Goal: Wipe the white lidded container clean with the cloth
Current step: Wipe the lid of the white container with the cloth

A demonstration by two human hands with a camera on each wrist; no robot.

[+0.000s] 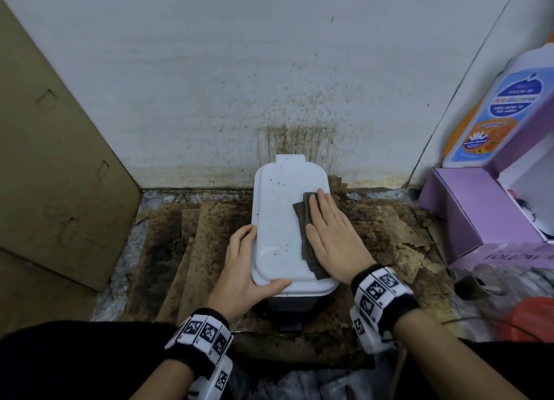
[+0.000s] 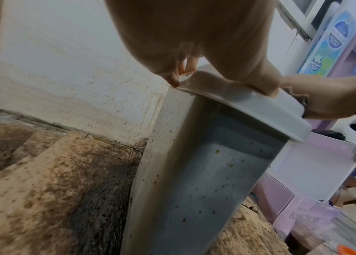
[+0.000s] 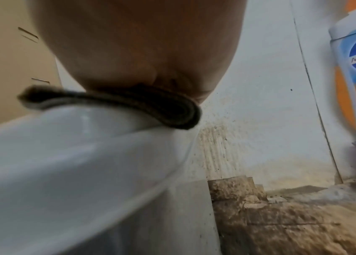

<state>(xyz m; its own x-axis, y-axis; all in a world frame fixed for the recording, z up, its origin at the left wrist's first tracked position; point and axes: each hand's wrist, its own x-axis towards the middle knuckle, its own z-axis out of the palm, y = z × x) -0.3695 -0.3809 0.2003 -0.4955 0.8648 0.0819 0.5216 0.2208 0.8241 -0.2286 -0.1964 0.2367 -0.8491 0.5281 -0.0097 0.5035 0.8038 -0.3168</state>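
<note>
The white lidded container (image 1: 278, 219) stands upright against the stained wall, brown specks on its lid and on its grey body (image 2: 205, 172). My left hand (image 1: 242, 261) grips the lid's near-left corner, thumb on top and fingers curled along the left edge (image 2: 194, 43). A folded dark cloth (image 1: 305, 243) lies along the right side of the lid. My right hand (image 1: 329, 234) presses flat on it with straight fingers. In the right wrist view the cloth (image 3: 129, 101) hangs slightly over the lid rim (image 3: 63, 146) under my palm (image 3: 140, 43).
Stained cardboard sheets (image 1: 186, 249) cover the floor around the container. A large cardboard box (image 1: 54, 159) leans at the left. At the right stand purple boxes (image 1: 479, 213) with a wash bottle (image 1: 491, 114) on top, and an orange object (image 1: 527, 318) lies nearer.
</note>
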